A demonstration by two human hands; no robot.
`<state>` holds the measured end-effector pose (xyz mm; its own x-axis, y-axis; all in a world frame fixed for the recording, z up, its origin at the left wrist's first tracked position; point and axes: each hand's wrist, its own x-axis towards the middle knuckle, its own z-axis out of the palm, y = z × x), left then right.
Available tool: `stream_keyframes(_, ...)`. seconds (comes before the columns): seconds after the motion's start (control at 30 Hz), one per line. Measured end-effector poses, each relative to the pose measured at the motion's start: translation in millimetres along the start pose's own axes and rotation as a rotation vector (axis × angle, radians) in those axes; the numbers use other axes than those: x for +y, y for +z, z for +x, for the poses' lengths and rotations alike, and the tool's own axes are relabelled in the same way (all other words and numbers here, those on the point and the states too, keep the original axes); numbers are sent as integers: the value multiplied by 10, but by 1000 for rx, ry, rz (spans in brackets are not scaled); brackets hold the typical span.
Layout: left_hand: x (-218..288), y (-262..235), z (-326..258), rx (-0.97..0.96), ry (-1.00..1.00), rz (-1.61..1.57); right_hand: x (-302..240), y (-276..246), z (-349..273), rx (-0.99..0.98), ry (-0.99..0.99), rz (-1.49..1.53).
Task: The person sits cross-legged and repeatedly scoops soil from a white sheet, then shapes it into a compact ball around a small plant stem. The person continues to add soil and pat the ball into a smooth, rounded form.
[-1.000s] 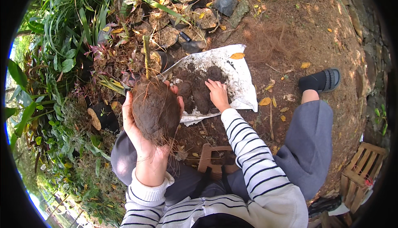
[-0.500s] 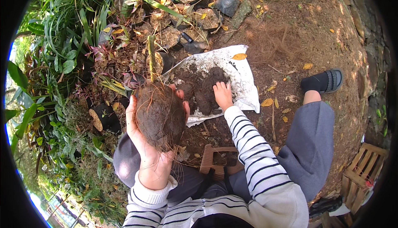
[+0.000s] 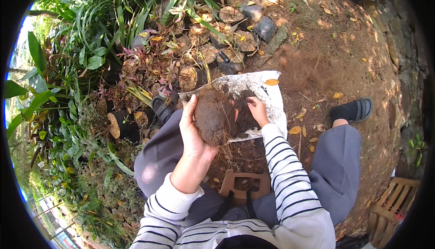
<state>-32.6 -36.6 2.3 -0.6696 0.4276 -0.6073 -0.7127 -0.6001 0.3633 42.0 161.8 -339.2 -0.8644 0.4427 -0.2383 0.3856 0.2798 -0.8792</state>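
— Brown and fibrous: one root ball (image 3: 210, 117), held up in the left hand (image 3: 192, 133). The fingers are wrapped round its left side, grasping it, with thin roots hanging from the bottom.

— And the other hand?

— The right hand (image 3: 257, 111) lies on one dark heap of soil (image 3: 244, 113), fingers bent down into it; I cannot tell whether they grip any. The heap sits on one white sheet (image 3: 265, 90) spread on the bare ground, and the root ball hangs just above the sheet's near left edge.

— What else is there to count in this head view?

— One yellow leaf (image 3: 271, 82) on the sheet. Two striped sleeves, two grey trouser legs, one black sandal (image 3: 352, 110) on the right foot. One brown plastic stool (image 3: 240, 188) shows between the knees. Several small black nursery bags of soil (image 3: 265, 27) stand beyond the sheet, beside green plants (image 3: 104, 45); too overlapped to count exactly.
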Motion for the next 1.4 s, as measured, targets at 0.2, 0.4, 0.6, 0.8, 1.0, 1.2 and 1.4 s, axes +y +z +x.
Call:
stream_keyframes(0.2,-40,7,0,-116,33,-25,-1437,-619,188,-203,45,608)
stream_keyframes(0.4,-185,65,2,-275,34,91,-3180,-1723,-258,-398,-119,242)
stream_keyframes(0.6,-360,90,15,-371,-78,87,-3869,-2056,-1064,-276,-29,268)
stream_keyframes(0.8,-616,115,-88,-493,-102,265,-3854,-1899,-1702,185,-827,-483)
stream_keyframes(1.0,-609,120,-166,-515,-250,211,-3650,-1773,-1882,108,-1003,-709)
stream_keyframes(1.2,-553,141,-185,-630,-160,183,-3663,-1929,-1828,35,-1055,-876)
stream_keyframes(1.4,-433,190,-260,-629,-88,321,-3678,-1995,-1835,-21,-988,-805)
